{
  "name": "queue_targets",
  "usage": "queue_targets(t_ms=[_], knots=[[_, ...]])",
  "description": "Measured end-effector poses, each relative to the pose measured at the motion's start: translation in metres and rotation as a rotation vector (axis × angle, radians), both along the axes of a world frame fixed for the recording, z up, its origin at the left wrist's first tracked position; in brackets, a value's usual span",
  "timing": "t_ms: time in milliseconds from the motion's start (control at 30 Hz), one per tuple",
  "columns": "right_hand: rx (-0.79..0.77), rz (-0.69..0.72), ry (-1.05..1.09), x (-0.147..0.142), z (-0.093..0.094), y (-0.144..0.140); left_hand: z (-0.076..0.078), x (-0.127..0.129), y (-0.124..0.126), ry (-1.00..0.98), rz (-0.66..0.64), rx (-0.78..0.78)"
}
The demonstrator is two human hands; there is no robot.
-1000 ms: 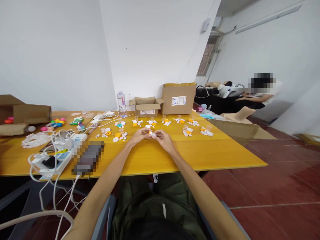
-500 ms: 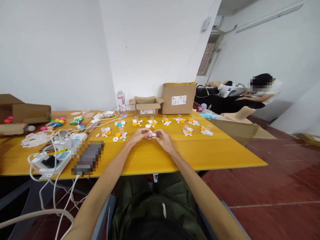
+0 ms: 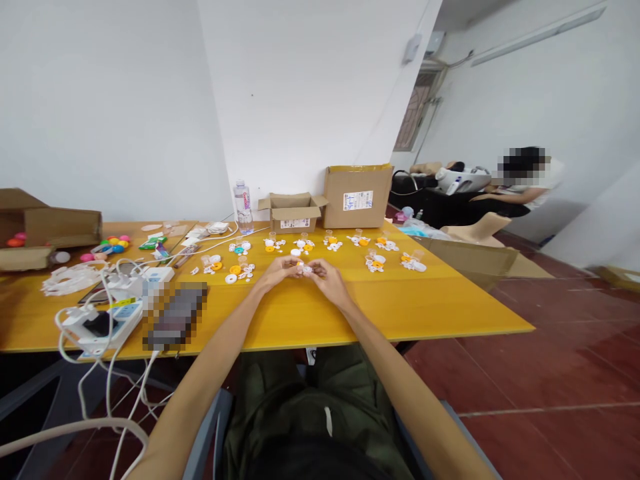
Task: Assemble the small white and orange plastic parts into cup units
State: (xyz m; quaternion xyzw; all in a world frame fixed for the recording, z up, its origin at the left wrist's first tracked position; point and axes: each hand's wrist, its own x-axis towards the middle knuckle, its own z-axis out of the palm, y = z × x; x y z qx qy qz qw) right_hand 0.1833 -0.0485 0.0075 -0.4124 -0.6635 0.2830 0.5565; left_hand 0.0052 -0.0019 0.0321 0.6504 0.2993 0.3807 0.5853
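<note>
Hands, left hand [image 3: 283,269] and right hand [image 3: 325,277], pinch together one small white-and-orange part [image 3: 303,268] above the yellow surface [image 3: 400,300], probably assembling it.

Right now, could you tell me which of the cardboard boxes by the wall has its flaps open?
The smaller brown cardboard box, beside the clear water bottle; the taller labelled box to its right is closed.

table [image 3: 425,303]: yellow | boxes [image 3: 357,197]: brown | floor [image 3: 550,373]: dark red | cables [image 3: 107,373]: white
</note>
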Motion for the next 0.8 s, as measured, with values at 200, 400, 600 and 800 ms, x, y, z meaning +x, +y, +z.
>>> queue_targets(t_ms=[200, 400, 600, 800], knots=[[-0.007, -0.004, -0.029, 0.0008, -0.0019, -0.0002, -0.0002, 0.0008, 0.0002, -0.009, -0.004, 0.022], [-0.038, -0.028, -0.076, 0.0018, -0.0038, 0.0014, -0.0005, 0.0011, 0.0001, -0.012, -0.003, 0.042], [-0.038, -0.04, -0.142, 0.0048, -0.003, 0.0023, -0.0004, 0.0003, -0.0003, 0.013, -0.004, 0.04], [-0.049, -0.01, -0.08, 0.0001, 0.0011, -0.0031, 0.0034, -0.0001, -0.003, 0.004, 0.008, 0.039]])
